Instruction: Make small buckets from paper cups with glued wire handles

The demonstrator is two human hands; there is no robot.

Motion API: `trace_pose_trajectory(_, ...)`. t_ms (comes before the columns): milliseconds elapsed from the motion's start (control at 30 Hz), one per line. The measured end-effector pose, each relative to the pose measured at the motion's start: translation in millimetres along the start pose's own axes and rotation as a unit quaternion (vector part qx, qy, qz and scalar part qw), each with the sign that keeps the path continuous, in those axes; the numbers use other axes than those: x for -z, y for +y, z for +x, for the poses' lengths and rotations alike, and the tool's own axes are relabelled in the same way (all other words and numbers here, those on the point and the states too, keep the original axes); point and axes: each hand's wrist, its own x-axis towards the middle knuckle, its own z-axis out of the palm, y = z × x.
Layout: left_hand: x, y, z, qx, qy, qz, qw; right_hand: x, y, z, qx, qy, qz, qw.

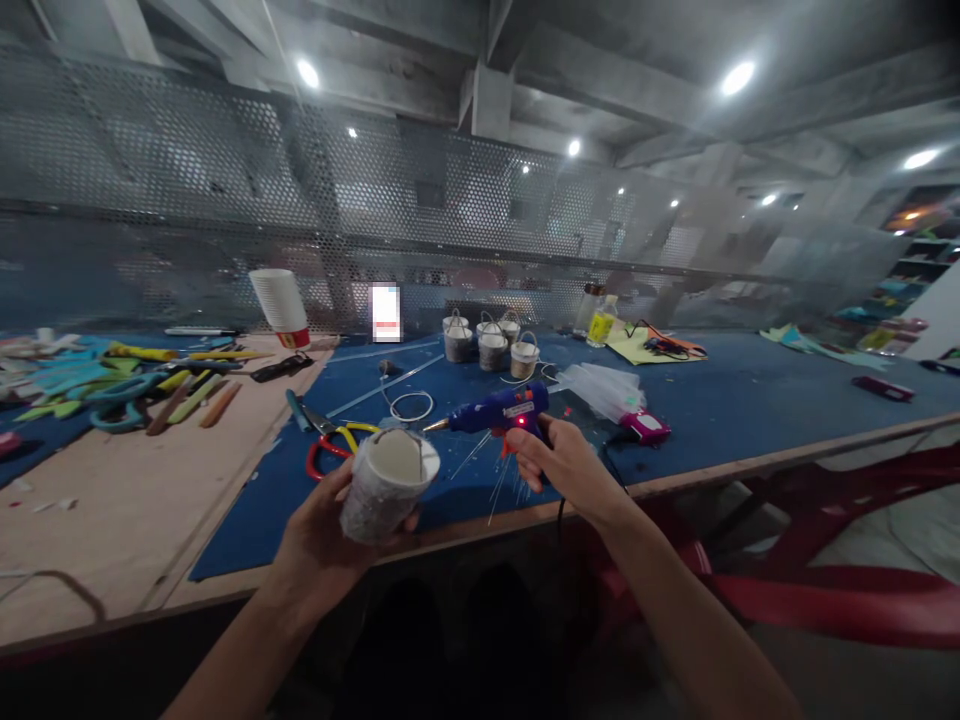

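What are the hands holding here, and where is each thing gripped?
The left hand holds a grey-white cup around its outer side, below the rim; the right hand holds a blue glue gun by its handle.

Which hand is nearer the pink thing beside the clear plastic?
Right. The right hand, gripping the glue gun, is left of the pink thing; the left hand, holding a cup, farther left.

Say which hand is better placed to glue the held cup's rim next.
Probably the right hand: it holds the glue gun, nozzle near the rim; the left hand holds the cup.
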Motion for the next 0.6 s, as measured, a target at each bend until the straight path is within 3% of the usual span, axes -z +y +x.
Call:
trace_pose_trajectory(167, 3.6, -4, 0, 0.003, -0.034, 0.0, 0.999, -4, -4, 0, -0.022, -0.009, -0.013, 1.0)
trace_pose_trajectory(367, 0.6, -4, -3, -0.016, -0.035, 0.039, 0.999, -3, -10, -6, -0.015, 0.012, -0.089, 0.996)
trace_pose_trajectory(600, 2.5, -5, -3, -0.016, -0.047, 0.025, 0.998, -5, -13, -17, 0.042, 0.052, -0.206, 0.976)
